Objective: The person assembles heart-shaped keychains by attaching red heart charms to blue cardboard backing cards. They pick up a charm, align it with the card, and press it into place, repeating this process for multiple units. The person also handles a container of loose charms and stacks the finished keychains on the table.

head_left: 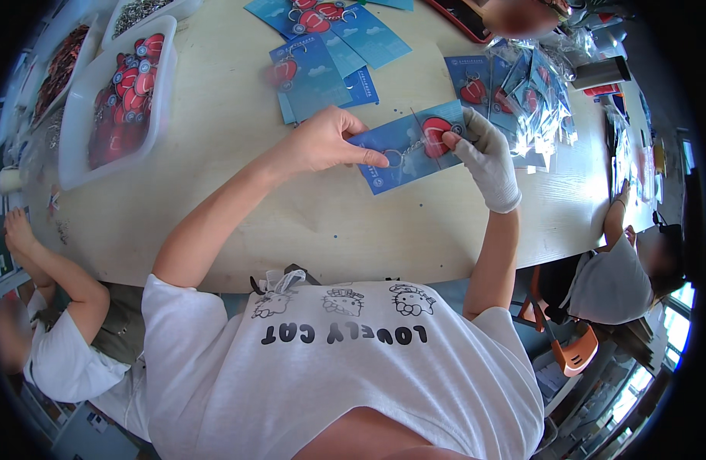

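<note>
Between my two hands, above the table, is a blue backing card (387, 180) with a red keychain (436, 136) lying on its face. My bare left hand (328, 140) pinches the card's left end, its thumb beside the metal ring. On the right end, my right hand (487, 157), in a white glove with bare fingertips, grips the card with its thumb over the red pendant. The fingers behind the card are partly hidden. Beyond my hands lie more blue cards (368, 34), several with red keychains on them.
At the left, a clear plastic bin (167, 100) holds red keychains, with other bins behind it. Bagged cards (533, 84) pile up at the right near a dark cylinder (602, 73). A phone-like device (460, 19) lies at the far edge. Other people sit at both sides.
</note>
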Tool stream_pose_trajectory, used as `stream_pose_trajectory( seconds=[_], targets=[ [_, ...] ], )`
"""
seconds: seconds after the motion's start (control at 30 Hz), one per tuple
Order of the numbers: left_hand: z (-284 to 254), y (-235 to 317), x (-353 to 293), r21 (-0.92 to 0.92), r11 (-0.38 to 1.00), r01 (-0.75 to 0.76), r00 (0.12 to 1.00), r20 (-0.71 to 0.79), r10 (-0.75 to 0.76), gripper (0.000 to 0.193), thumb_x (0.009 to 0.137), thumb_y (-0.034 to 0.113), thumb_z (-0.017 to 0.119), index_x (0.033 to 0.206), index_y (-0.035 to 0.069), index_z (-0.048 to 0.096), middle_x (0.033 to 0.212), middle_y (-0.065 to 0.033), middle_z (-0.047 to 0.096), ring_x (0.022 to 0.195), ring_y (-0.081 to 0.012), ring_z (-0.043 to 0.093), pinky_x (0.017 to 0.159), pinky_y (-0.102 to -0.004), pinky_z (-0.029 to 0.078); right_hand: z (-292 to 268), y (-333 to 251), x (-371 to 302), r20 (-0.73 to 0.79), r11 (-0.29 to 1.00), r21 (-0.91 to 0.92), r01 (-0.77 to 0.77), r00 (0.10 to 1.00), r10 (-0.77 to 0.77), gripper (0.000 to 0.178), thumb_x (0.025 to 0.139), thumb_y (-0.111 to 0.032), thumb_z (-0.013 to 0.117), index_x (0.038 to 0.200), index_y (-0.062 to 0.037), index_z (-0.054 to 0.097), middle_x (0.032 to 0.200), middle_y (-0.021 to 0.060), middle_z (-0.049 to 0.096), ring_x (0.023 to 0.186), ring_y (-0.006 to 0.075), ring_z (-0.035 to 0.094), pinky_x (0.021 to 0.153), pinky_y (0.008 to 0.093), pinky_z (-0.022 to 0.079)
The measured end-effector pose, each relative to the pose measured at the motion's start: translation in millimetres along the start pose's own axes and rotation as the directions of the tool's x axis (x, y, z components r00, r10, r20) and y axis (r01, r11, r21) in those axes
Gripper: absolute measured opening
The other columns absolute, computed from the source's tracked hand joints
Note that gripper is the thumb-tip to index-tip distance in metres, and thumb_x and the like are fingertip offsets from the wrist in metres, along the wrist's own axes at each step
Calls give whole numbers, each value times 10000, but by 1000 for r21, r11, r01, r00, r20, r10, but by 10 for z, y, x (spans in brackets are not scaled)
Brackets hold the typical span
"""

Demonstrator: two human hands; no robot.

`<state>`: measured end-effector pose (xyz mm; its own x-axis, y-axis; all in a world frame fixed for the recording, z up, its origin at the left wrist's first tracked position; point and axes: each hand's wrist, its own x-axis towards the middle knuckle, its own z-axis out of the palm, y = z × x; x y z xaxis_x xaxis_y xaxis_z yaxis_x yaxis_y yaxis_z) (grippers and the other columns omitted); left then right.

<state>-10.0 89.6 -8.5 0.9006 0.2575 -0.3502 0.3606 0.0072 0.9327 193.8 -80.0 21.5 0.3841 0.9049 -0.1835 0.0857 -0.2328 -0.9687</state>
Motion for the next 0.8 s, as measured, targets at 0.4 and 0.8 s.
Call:
stream_pose_trajectory(
  seconds=[0.4, 0.8],
  targets=[
    [117, 49, -26, -145, 989, 18, 995, 103, -4, 252, 739, 185, 824, 846, -10, 705, 757, -21, 687, 648, -33, 581, 582, -190, 444, 268, -122, -54, 131, 988, -95, -122, 982, 134, 347, 841, -54, 673, 1162, 40, 581, 954, 48, 662, 855, 79, 605, 782, 229, 502],
    [176, 138, -21, -147, 988, 49, 994, 105, -34, 256, 774, 193, 792, 867, -23, 691, 735, -6, 639, 654, -40, 544, 582, -223, 441, 168, -142, -170, 99, 981, -194, -15, 995, 34, 92, 779, -38, 651, 857, -4, 684, 733, 34, 658, 679, 65, 599, 614, 225, 477]
  ],
)
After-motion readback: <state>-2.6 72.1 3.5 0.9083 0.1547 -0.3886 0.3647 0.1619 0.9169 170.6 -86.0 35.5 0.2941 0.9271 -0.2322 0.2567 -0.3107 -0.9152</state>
